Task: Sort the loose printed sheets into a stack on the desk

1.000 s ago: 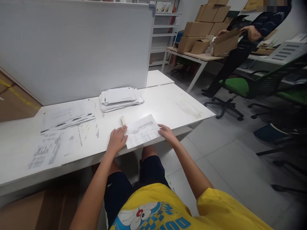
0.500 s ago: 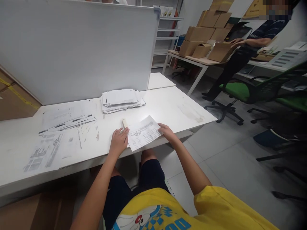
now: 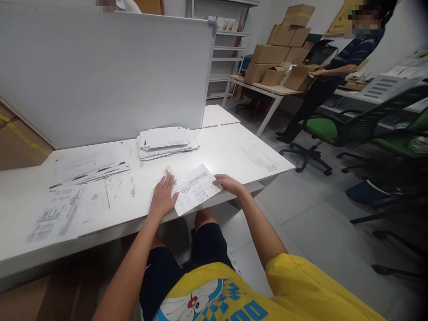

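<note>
A printed sheet of paper [image 3: 194,189] lies near the front edge of the white table [image 3: 234,151]. My left hand [image 3: 162,197] rests flat on the sheet's left edge, fingers spread, next to a small cream-coloured stick-like object [image 3: 169,171] by my fingertips. My right hand [image 3: 226,183] touches the sheet's right edge with fingers curled over it. The sheet's near corner hangs slightly over the table edge.
A stack of folded papers [image 3: 165,141] sits behind the sheet. Loose printed sheets [image 3: 76,183] spread across the left of the table. A white partition board [image 3: 107,71] stands behind. A person [image 3: 329,76] handles cardboard boxes [image 3: 284,49] at a far table. Green office chairs [image 3: 337,129] stand at right.
My hands stay on the sheet, which has shifted slightly toward the table edge. The person at the back has set a box down on the far table.
</note>
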{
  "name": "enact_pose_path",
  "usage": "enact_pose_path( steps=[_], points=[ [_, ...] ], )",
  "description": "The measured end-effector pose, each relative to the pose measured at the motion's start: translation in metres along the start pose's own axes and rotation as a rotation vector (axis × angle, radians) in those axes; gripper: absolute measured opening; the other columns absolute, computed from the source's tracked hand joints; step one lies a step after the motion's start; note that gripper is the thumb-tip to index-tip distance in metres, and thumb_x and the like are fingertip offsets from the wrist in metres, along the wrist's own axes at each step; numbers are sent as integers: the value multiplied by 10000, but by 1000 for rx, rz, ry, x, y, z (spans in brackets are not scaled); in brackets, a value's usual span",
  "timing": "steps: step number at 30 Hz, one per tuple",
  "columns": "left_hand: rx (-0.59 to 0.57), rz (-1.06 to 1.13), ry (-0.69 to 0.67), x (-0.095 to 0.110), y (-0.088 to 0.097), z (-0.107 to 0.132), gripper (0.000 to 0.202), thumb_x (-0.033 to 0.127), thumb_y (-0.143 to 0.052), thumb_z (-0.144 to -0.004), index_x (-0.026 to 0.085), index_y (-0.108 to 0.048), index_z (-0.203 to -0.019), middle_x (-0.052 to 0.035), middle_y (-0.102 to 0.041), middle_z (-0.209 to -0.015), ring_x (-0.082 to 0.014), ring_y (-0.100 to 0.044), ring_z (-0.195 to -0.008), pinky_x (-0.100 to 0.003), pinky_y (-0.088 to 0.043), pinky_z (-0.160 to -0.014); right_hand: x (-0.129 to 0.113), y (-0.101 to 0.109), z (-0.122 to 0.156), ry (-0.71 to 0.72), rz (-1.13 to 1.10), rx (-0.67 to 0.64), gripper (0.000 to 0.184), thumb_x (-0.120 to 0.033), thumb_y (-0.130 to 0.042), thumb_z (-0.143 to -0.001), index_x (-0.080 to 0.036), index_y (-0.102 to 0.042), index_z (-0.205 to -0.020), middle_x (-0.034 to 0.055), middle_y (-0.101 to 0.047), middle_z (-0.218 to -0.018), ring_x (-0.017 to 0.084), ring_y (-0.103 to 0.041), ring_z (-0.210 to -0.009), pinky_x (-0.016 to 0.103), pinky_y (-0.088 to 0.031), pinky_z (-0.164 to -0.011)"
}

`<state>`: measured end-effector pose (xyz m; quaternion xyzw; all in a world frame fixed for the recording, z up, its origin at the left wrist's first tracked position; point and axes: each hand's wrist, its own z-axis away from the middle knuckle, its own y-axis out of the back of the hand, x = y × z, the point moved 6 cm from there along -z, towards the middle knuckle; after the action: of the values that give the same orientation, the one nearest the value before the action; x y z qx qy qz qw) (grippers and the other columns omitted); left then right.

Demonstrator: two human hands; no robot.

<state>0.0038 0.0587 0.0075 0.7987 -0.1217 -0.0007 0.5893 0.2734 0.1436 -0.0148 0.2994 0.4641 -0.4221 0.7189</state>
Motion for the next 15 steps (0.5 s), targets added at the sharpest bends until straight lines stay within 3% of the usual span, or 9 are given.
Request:
enact_pose_path(
  steps=[6, 10, 15],
  points=[
    [-18, 41, 130, -13, -9, -4, 805, 488, -422, -945, 79, -153, -1584, -180, -139, -1660, -341, -175, -1534, -528, -235, -1218, -6, -1, 1, -35, -12, -7, 200, -197, -706, -714, -159, -725, -909, 103, -742, -1044, 223, -677, -943, 250, -537, -719],
    [-42, -11, 165, -17, -13, -7, 787, 490, -378, -953, 32, -196, -1565, -220, -177, -1639, -355, -205, -1523, -556, -226, -1216, -6, 5, -4, -7, -25, 70, 258, -187, -738, -669, -190, -724, -927, 77, -746, -1025, 209, -675, -902, 229, -509, -647],
    [-111, -103, 150, -17, -16, -8, 725, 469, -326, -967, 13, -306, -1530, -228, -280, -1602, -353, -278, -1500, -548, -257, -1208, -4, 3, -11, 63, -106, -8, 278, -232, -745, -622, -185, -711, -895, 59, -747, -929, 198, -674, -849, 256, -527, -673]
  ],
)
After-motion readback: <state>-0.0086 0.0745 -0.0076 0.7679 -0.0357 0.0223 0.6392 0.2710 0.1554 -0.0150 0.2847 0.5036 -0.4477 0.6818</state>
